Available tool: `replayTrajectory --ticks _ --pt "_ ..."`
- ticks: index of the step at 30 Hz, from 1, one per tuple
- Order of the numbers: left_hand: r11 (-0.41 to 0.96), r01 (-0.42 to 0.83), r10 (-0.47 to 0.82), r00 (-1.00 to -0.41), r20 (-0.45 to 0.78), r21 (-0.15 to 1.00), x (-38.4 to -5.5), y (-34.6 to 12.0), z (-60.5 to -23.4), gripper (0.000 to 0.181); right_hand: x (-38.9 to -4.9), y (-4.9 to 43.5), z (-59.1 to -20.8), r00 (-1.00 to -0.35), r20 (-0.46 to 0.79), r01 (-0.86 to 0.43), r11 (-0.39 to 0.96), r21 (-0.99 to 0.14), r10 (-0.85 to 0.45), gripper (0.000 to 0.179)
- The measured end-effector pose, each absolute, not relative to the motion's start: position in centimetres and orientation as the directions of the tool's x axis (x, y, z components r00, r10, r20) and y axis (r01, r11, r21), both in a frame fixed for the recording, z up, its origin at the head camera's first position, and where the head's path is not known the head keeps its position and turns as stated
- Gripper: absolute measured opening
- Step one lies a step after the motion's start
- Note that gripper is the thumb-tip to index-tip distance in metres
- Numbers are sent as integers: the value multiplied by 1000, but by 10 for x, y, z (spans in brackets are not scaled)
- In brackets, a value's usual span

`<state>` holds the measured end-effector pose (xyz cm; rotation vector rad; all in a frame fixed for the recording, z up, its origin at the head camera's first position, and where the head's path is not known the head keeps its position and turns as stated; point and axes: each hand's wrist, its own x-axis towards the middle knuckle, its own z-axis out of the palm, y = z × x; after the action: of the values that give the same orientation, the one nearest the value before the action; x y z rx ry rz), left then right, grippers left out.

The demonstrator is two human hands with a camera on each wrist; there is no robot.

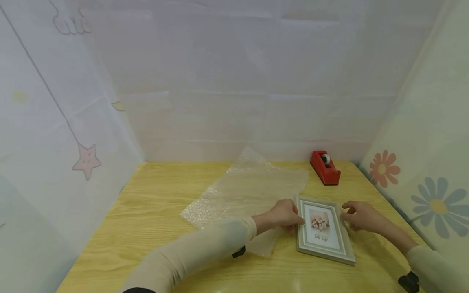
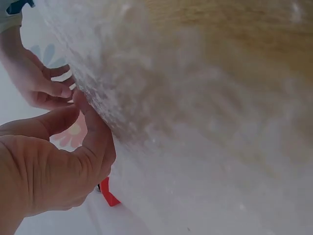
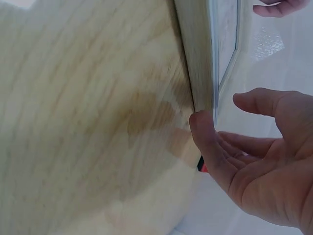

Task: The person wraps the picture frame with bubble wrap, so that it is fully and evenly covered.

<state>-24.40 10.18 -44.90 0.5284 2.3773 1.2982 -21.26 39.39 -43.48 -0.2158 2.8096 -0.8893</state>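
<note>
A pale picture frame (image 1: 325, 229) with a floral print lies face up at the right of the table. My left hand (image 1: 285, 213) is at its left edge, thumb tip over the border. In the left wrist view, that hand's (image 2: 58, 161) thumb and fingers stand apart beside a translucent bubble-wrap sheet (image 2: 195, 122). My right hand (image 1: 362, 215) is by the opposite edge. The right wrist view has one fingertip of this hand (image 3: 264, 152) against the frame's side (image 3: 193, 54), the thumb held away. Bubble wrap (image 1: 238, 199) spreads flat left of the frame, partly behind my left forearm.
A red tape dispenser (image 1: 326, 169) stands at the back right, beyond the frame. The wood-grain table (image 1: 146, 203) meets a pale sheet at the back and printed sheets with a star (image 1: 87, 161) and flowers (image 1: 439, 206) at the sides.
</note>
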Motion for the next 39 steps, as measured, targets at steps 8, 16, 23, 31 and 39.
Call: replayTrajectory --ticks 8,16,23,31,39 --pt "504 87 464 -867 -184 860 -234 107 -446 26 -203 392 -436 -976 -203 72 761 -644 -79 50" --pt "453 58 461 -870 -177 890 -228 112 -446 25 -195 389 -445 -983 -173 71 765 -640 -53 59" --pt "473 105 467 -872 -148 875 -222 117 -450 27 -185 384 -449 -988 -153 68 776 -627 -36 58" --pt "441 86 476 -866 -152 893 -225 117 -452 27 -179 384 -447 -989 -143 72 758 -649 -28 58" --pt "449 154 511 -852 -111 880 -228 113 -425 37 -175 382 -417 -998 -44 -11 807 -591 -46 56"
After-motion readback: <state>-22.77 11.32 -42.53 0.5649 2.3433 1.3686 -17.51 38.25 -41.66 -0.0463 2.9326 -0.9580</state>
